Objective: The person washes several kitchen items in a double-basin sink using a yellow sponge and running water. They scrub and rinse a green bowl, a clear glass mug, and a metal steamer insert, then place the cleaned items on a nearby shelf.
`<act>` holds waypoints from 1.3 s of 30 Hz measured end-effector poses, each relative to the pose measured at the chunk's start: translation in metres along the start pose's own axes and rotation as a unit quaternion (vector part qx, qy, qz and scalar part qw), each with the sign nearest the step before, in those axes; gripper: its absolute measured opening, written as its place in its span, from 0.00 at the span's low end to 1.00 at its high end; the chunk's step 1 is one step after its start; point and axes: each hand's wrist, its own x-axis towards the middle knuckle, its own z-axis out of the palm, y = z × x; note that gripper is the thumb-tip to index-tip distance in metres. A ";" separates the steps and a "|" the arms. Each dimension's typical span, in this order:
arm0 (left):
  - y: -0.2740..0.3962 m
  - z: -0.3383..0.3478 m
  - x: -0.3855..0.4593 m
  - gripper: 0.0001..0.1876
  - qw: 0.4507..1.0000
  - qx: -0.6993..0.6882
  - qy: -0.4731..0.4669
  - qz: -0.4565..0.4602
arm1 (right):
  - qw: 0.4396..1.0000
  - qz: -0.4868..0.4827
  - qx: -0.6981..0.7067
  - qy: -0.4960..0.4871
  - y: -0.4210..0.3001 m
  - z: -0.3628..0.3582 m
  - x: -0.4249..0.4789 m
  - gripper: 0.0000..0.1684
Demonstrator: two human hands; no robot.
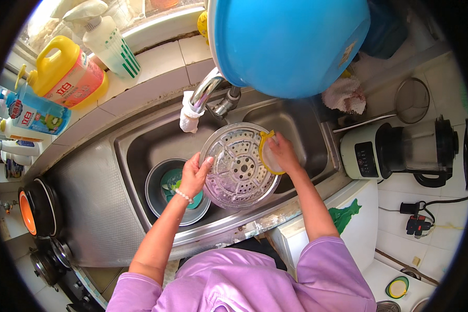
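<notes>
A round perforated metal steamer plate (241, 168) is tilted over the double stainless-steel sink (163, 140). My left hand (195, 173) grips its left rim, the thumb on the upper face; a beaded bracelet circles that wrist. At the plate's right side my right hand (284, 154) holds a yellow-rimmed round cloth or mesh scrubber (271, 156), which overlaps the plate's surface. Below and left of the plate, a metal pot (152, 191) stands in the left basin with green and teal items inside. The chrome faucet (208, 91), its spout end wrapped in white cloth, is above the plate.
A large blue basin (288, 46) looms above the faucet. Detergent bottles, including a yellow jug (72, 74), line the ledge at left. A blender (397, 150) and a wire strainer (412, 100) lie to the right. The ribbed drainboard (89, 187) extends left, beside black pots (43, 206).
</notes>
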 end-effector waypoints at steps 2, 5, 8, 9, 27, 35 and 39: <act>0.021 -0.007 0.002 0.11 0.999 0.005 -0.034 0.027 | 0.997 -0.082 0.004 -0.004 -0.013 -0.008 0.004 0.19; 0.035 -0.019 0.004 0.11 0.988 0.067 -0.114 0.077 | 0.985 -0.037 -0.029 -0.167 -0.073 -0.016 0.010 0.17; 0.077 -0.023 0.017 0.13 0.924 0.279 -0.258 0.045 | 0.909 -0.335 -0.103 -0.225 -0.118 0.008 0.009 0.16; 0.083 -0.024 0.022 0.14 0.900 0.316 -0.297 0.055 | 0.912 -0.330 -0.090 -0.225 -0.122 0.011 0.010 0.16; 0.105 -0.057 0.005 0.18 0.875 0.329 -0.356 -0.004 | 0.887 -0.374 -0.096 -0.254 -0.150 0.004 0.004 0.17; 0.083 -0.070 -0.020 0.16 0.978 0.015 -0.199 -0.053 | 0.978 -0.173 0.081 0.080 -0.069 0.000 0.011 0.19; 0.036 -0.042 -0.065 0.11 0.996 -0.032 -0.068 -0.043 | 0.982 -0.127 0.130 -0.044 -0.052 -0.004 -0.008 0.22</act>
